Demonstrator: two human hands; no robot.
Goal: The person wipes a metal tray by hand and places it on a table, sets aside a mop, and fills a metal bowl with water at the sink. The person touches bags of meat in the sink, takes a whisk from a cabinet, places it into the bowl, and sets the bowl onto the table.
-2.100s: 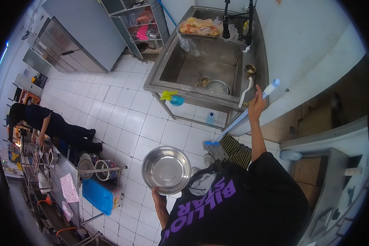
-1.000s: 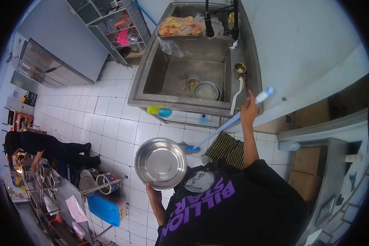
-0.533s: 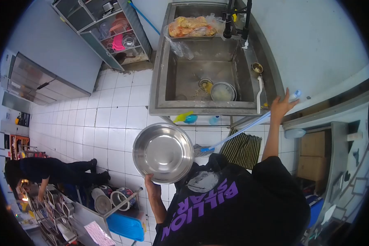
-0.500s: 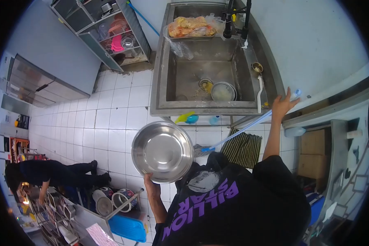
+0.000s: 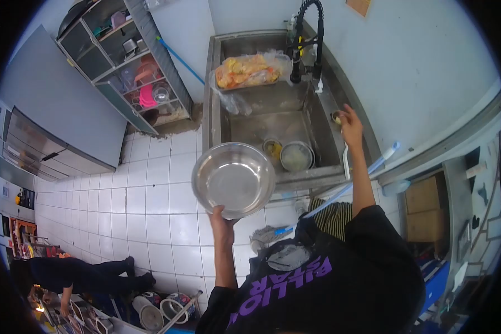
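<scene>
A shiny stainless steel basin (image 5: 234,181) is in my left hand (image 5: 222,224), gripped at its near rim with the thumb over the edge. It is tilted toward me, in front of the sink's left corner. My right hand (image 5: 352,129) reaches over the sink's right ledge, fingers extended and partly bent. Its fingertips overlap a small round dish (image 5: 336,117), and contact is unclear. Below it, a long white object (image 5: 346,161) lies along the ledge. The blue mop handle (image 5: 367,170) leans near the wall, apart from my right hand.
The metal sink (image 5: 214,119) holds a bowl of cloudy water (image 5: 296,157) and a tray of bagged yellowish food (image 5: 247,72). A black spring faucet (image 5: 296,55) rises behind. A mop head (image 5: 264,239) and striped mat (image 5: 334,214) lie below. Another person (image 5: 83,273) stands lower left.
My right hand has let go of the mop handle and moved left to the small dish on the ledge. The basin has risen and moved right, toward the sink. The camera view has shifted.
</scene>
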